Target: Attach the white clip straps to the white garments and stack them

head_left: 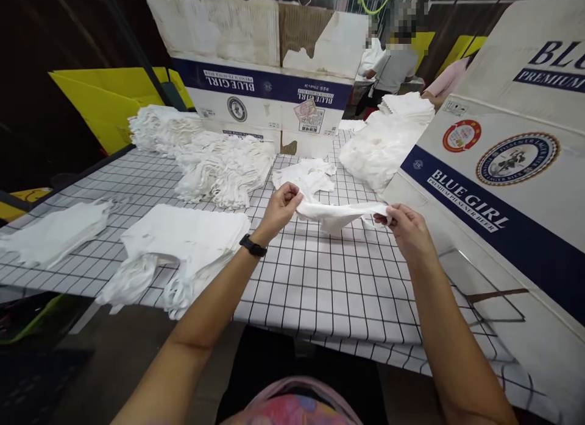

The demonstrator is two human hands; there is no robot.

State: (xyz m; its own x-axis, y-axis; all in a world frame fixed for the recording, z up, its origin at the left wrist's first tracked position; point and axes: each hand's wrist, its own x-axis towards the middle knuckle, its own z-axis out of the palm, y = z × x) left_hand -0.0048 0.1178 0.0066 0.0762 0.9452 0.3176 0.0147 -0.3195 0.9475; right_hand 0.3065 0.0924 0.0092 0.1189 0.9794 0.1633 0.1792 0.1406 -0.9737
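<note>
My left hand (280, 207) and my right hand (404, 227) each pinch one end of a white cloth piece (340, 214), stretched between them just above the checked tablecloth (329, 285). A black watch sits on my left wrist. Beyond the cloth lies a small loose heap of white pieces (306, 175). To my left rests a flat stack of white pieces (183, 236), its straps hanging over the table's front edge.
More white piles: a big heap (214, 163) at the back left, another (381, 142) at the back right, a flat piece (52, 233) far left. Blue Girl cartons stand behind (265, 96) and along the right (507, 175). A person sits behind (393, 63).
</note>
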